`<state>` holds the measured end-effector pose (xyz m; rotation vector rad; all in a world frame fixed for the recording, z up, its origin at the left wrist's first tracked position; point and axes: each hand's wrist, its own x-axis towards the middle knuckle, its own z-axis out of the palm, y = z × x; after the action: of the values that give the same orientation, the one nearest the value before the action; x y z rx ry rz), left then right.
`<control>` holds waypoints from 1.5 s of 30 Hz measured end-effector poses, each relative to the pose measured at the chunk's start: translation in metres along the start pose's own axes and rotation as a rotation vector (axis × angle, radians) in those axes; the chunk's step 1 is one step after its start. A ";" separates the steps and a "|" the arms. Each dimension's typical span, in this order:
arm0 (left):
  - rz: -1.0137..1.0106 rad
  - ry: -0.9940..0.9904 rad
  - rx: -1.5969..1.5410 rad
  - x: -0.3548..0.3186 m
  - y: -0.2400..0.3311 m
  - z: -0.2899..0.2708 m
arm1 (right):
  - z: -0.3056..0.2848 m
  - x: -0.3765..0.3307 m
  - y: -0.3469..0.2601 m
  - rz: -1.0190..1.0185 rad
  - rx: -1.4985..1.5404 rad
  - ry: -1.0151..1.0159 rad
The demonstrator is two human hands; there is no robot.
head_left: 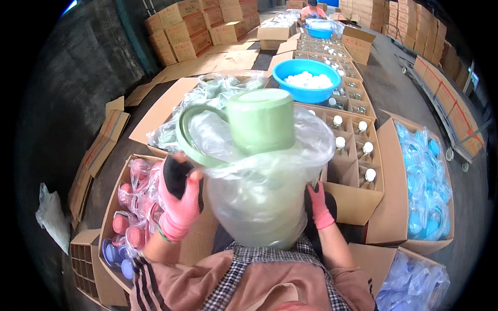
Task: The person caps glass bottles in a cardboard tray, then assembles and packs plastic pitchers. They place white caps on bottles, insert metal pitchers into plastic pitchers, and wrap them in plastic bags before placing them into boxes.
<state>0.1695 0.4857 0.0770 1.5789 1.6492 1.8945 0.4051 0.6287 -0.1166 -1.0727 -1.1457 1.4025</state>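
Note:
A clear plastic bag (254, 202) stands before me at my lap, with pale green shapes showing through it. At its mouth is a green plastic lid (262, 122) with a round cap and a large loop handle, slightly blurred. My left hand (179, 199), in a pink glove with a black palm, is beside the bag and just under the loop, thumb and fingers apart. On the bag's right side, my right hand (320, 207), gloved likewise, has its fingers closed at the plastic; part of them is hidden.
Around me stand cartons of bagged pink lids (137, 236), green lids (210, 90), blue lids (428, 181) and purple items (412, 285). A divided carton (358, 202) holds white-capped bottles. A blue basin (295, 93) contains white caps. Another person (313, 10) is far ahead.

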 end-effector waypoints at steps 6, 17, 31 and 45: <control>-0.037 -0.732 0.154 -0.143 -0.124 0.021 | 0.009 0.000 0.006 -0.006 0.205 -0.121; -0.593 -0.786 -0.382 -0.003 -0.183 0.022 | 0.029 0.000 0.002 0.004 0.241 -0.192; -0.311 -0.912 -0.395 0.057 -0.137 0.143 | -0.030 -0.007 -0.066 -0.183 0.714 -0.097; 0.228 -0.745 0.455 -0.038 -0.114 0.119 | -0.077 -0.034 -0.162 0.017 -1.197 0.114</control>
<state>0.2232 0.5739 -0.0566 2.3363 1.6293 0.8004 0.5098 0.6132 0.0325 -1.9180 -1.9380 0.5398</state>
